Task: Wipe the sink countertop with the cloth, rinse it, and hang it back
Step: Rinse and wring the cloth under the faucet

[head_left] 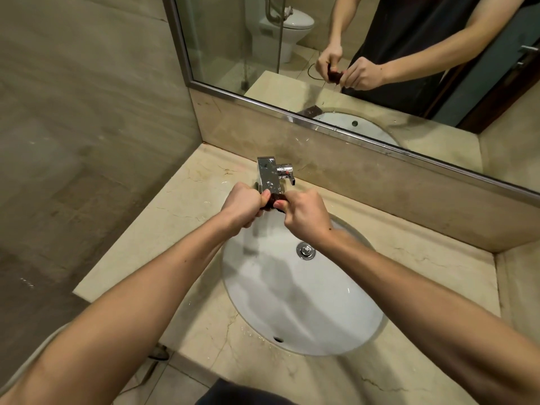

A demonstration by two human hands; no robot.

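Basin (321, 302) sits lower centre, tabletop (181, 217) margin clear at left edge. Above its far rim, left hand (244, 204) and right hand (304, 214) are fisted around bunched dark cloth (274, 200), just below tap (270, 173). Mirror (380, 68) beyond.

- To my left the wall (87, 112) is clad in large beige stone slabs with faint horizontal veining and thin joints.
- A mirror (292, 54) in a metal frame (181, 42) hangs above a low stone backsplash (380, 188).
- In the mirror I see a white toilet (287, 27), a glass partition (233, 39) with a metal bar, and a pale tiled floor.
- A dark door with a metal handle (527, 49) shows at the mirror's right edge.
- Below, pale floor tiles (172, 381) show beside the cream, veined stone surface (175, 200).
- The light is warm and dim, and it casts soft shadows.
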